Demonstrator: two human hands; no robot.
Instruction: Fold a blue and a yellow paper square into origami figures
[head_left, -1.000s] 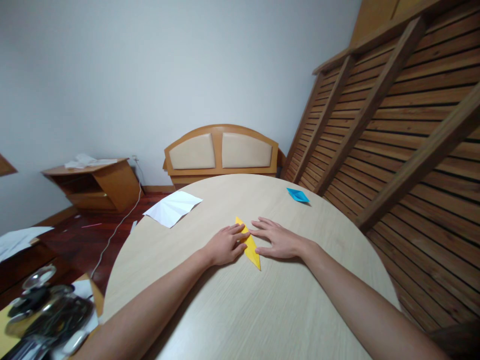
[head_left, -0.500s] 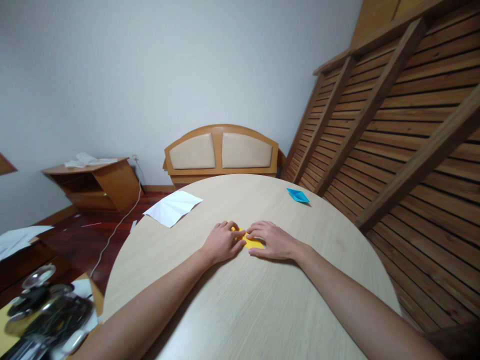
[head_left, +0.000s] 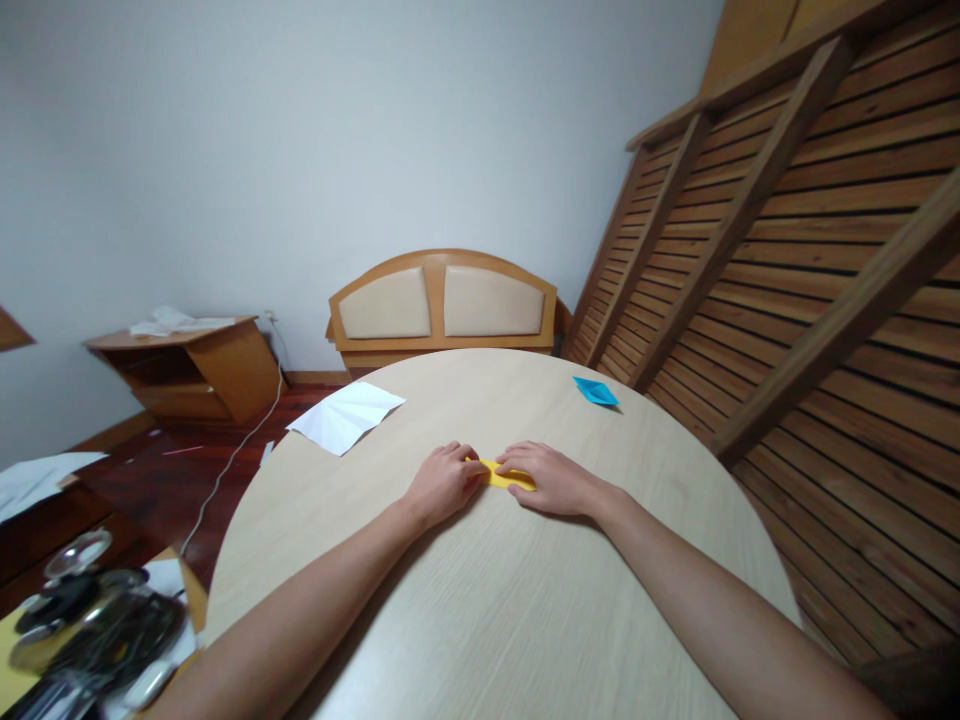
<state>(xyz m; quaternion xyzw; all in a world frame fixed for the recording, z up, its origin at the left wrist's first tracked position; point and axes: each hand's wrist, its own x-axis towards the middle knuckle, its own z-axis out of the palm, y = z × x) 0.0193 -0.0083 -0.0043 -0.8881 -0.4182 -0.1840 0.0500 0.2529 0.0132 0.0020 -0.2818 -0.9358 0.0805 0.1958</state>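
Observation:
A small folded piece of yellow paper (head_left: 507, 476) lies flat near the middle of the round light-wood table (head_left: 487, 620). My left hand (head_left: 442, 482) presses on its left end with curled fingertips. My right hand (head_left: 547, 476) lies over its right end, fingers bent down onto it. Only a narrow yellow strip shows between the two hands; the remainder is hidden under the fingers.
A folded blue paper (head_left: 596, 391) sits at the table's far right. A creased white sheet (head_left: 346, 415) hangs over the far left edge. Beyond stand a headboard (head_left: 442, 302), a side cabinet (head_left: 191, 365) and a slatted wooden frame (head_left: 787, 250). Metal items (head_left: 90, 620) lie lower left.
The long yellow paper shape has been folded down into a short flat strip. Both hands have drawn together over it and now press on it.

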